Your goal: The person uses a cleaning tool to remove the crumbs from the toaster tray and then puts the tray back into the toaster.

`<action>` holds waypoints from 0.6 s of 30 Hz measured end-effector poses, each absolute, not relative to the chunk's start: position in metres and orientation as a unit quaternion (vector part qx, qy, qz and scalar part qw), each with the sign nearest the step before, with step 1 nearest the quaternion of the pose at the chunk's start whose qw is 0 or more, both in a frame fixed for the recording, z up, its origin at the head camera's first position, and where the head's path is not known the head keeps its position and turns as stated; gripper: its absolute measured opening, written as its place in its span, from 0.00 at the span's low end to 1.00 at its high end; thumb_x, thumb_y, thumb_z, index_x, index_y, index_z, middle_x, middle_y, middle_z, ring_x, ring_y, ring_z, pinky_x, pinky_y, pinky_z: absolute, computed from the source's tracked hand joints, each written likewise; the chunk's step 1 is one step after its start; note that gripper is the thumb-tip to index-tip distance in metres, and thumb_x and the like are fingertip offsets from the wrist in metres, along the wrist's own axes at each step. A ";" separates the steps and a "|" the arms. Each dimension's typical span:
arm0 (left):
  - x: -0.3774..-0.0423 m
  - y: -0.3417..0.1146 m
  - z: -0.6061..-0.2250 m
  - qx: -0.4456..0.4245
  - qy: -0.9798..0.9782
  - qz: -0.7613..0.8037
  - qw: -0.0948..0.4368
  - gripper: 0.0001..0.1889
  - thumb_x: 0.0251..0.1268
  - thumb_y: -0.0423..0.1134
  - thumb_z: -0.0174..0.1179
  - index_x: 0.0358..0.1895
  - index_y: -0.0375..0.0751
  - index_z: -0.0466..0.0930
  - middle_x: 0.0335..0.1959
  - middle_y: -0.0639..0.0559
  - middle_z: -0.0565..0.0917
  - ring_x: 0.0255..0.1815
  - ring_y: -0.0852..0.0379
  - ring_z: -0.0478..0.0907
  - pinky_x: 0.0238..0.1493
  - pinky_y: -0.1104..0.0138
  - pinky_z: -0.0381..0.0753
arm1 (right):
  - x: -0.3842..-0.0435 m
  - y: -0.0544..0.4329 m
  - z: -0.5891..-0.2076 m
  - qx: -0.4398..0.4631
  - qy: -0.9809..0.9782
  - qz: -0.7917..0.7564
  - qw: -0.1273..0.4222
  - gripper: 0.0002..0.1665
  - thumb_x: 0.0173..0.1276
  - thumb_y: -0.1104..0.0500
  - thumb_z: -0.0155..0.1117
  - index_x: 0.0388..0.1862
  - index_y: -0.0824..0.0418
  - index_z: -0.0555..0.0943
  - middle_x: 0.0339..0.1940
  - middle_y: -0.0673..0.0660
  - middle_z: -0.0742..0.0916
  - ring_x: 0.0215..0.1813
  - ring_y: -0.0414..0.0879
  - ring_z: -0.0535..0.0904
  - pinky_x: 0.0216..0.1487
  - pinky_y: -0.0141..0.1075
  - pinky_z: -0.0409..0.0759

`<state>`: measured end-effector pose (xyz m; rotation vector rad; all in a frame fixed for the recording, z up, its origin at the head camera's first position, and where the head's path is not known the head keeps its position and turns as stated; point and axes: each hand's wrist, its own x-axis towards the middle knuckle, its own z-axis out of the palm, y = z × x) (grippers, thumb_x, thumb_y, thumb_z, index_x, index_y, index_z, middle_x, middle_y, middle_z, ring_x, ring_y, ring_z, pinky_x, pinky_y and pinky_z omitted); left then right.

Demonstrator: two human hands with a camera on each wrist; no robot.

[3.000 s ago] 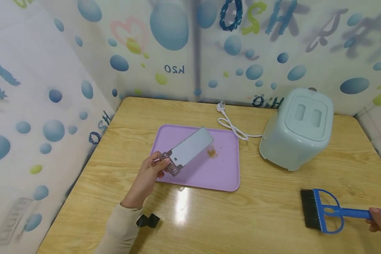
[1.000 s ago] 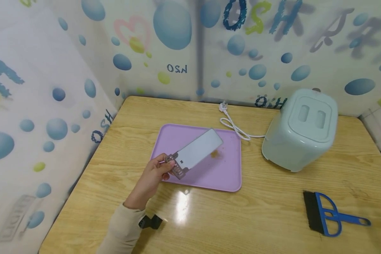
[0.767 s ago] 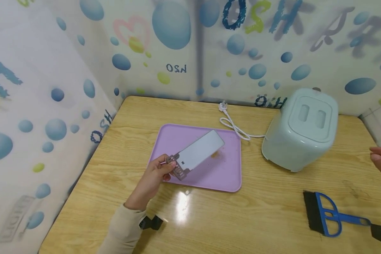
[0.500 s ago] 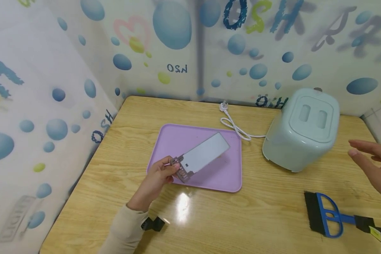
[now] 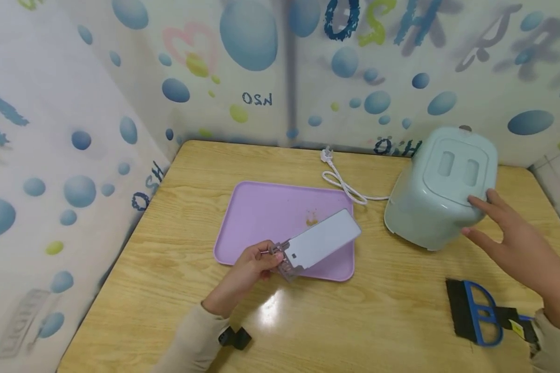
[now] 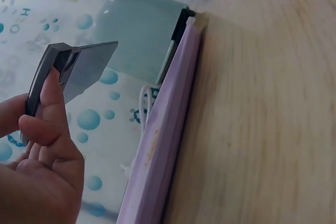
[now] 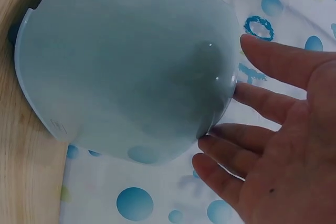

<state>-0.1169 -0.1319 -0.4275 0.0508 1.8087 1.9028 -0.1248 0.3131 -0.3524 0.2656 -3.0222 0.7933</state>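
Note:
In the head view my left hand (image 5: 254, 267) pinches the grey slotted end of a flat crumb tray (image 5: 326, 238), thumb on top. The crumb tray is tilted above the right part of a purple tray (image 5: 261, 207). Brown crumbs (image 5: 311, 220) lie on the purple tray. My right hand (image 5: 518, 238) is at the near right side of a pale green toaster (image 5: 448, 202) with its lid on. In the right wrist view the spread fingers of that hand (image 7: 278, 129) are at the toaster's edge; whether they touch it is hard to tell.
A small brush (image 5: 476, 313) with a blue handle and black bristles lies at the right, partly under my right wrist. The toaster's white cord and plug (image 5: 326, 155) lie behind the purple tray. A patterned wall (image 5: 261, 119) borders the table at the back and left.
My right hand has let go of the brush, left it on the table and come in from the right to the toaster. My left hand has carried the crumb tray to the right and nearer.

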 end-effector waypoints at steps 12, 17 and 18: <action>-0.111 -0.103 -0.439 0.046 0.655 0.692 0.301 0.02 0.66 0.33 0.56 0.35 0.42 0.74 0.22 0.68 0.79 0.24 0.68 0.68 0.26 0.73 0.66 | -0.127 0.305 -0.367 0.102 -0.961 0.236 0.097 0.38 0.69 0.67 0.59 0.74 0.70 0.55 0.73 0.81 0.47 0.71 0.81 0.46 0.64 0.72 0.49; -0.109 -0.088 -0.444 0.042 0.650 0.686 0.323 0.02 0.67 0.32 0.55 0.35 0.41 0.73 0.22 0.68 0.79 0.24 0.68 0.67 0.26 0.73 0.65 | -0.126 0.300 -0.371 0.087 -0.960 0.231 0.135 0.39 0.65 0.71 0.61 0.73 0.68 0.58 0.72 0.81 0.53 0.71 0.79 0.50 0.64 0.71 0.51; -0.109 -0.086 -0.445 0.042 0.651 0.684 0.327 0.01 0.67 0.31 0.55 0.36 0.39 0.73 0.22 0.68 0.79 0.24 0.68 0.67 0.27 0.73 0.65 | -0.125 0.299 -0.371 0.086 -0.958 0.233 0.142 0.39 0.64 0.72 0.61 0.73 0.68 0.59 0.72 0.81 0.53 0.71 0.79 0.50 0.65 0.71 0.51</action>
